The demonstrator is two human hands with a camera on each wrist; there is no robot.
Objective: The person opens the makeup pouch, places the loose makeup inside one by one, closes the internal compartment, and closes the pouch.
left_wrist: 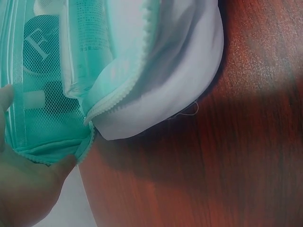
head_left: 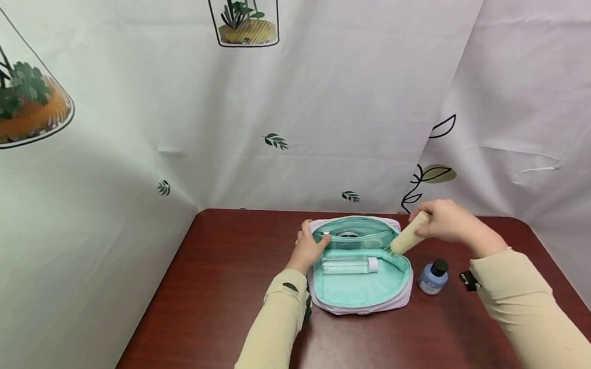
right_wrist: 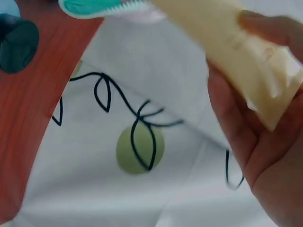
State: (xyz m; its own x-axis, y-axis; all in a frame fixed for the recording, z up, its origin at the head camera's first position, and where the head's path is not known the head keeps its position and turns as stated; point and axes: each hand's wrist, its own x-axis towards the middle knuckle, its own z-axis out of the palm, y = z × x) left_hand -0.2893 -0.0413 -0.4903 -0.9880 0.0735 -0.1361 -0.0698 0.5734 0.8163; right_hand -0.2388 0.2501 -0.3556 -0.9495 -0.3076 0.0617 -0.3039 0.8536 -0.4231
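Note:
An unzipped toiletry bag (head_left: pixel 361 306), lilac outside and mint green inside, lies spread on the table. My left hand (head_left: pixel 308 248) grips its left rim, near the mesh pocket (head_left: pixel 378 227). A clear bottle (head_left: pixel 346 265) with a white cap lies inside; in the left wrist view, small print shows on this bottle (left_wrist: pixel 90 42). Behind the mesh, a dark round item (left_wrist: pixel 41 42) bears a letter F. In my right hand (head_left: pixel 446 221) is a pale yellow squeeze tube (head_left: pixel 409 234), slanted down with its lower end at the bag's right side.
A blue bottle (head_left: pixel 433 281) with a black cap stands right of the bag. The reddish-brown table (head_left: pixel 221 296) ends at a white patterned cloth (head_left: pixel 314 101) hanging behind it and along the sides.

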